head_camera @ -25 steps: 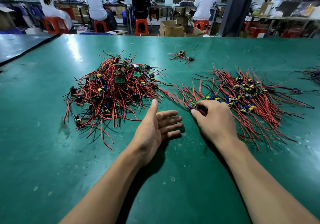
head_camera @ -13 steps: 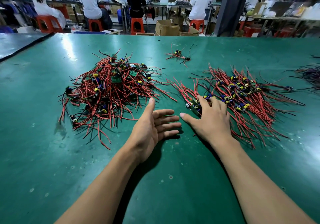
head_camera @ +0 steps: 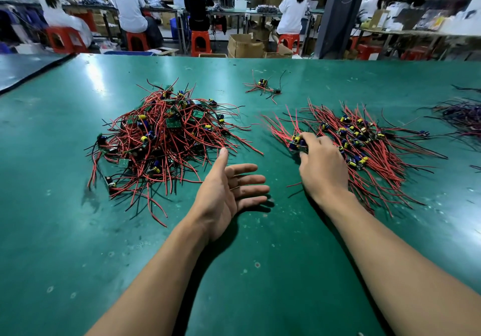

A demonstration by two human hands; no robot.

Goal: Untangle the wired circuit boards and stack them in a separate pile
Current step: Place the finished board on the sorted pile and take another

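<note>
- Head view, nearest first: two bare forearms reach out over the green worktop (head_camera: 78, 231), which is scuffed and spotted.
- At the middle, the left hand (head_camera: 229, 190) rests on its edge with the palm turned to the right and the fingers straight and loose. Its grip is open and holds nothing.
- Level with it, the right hand (head_camera: 322, 164) lies palm down with curled fingers. Its grip appears to pinch one circuit board (head_camera: 295, 141), with yellow and blue parts, between forefinger and thumb.
- That board sits at the near-left edge of the sorted pile (head_camera: 369, 143). There the boards form a band running from near-left to far-right, and their red wires fan out across it.
- The tangled heap (head_camera: 166, 137) lies forward and to the left of the left hand, whose thumb tip comes just beside the heap's nearest wire ends.
- The left hand is the nearer one to the heap, so the next board is likely to be drawn toward the person along those loose wire ends.
- Beyond both piles lies a lone stray board (head_camera: 263, 85), and a bunch of dark wires (head_camera: 463, 114) sits at the far right.
- Farthest off, people sit with their backs turned on red stools (head_camera: 200, 42) beside cardboard boxes (head_camera: 244, 46).
- No brand, label or writing can be read anywhere.
</note>
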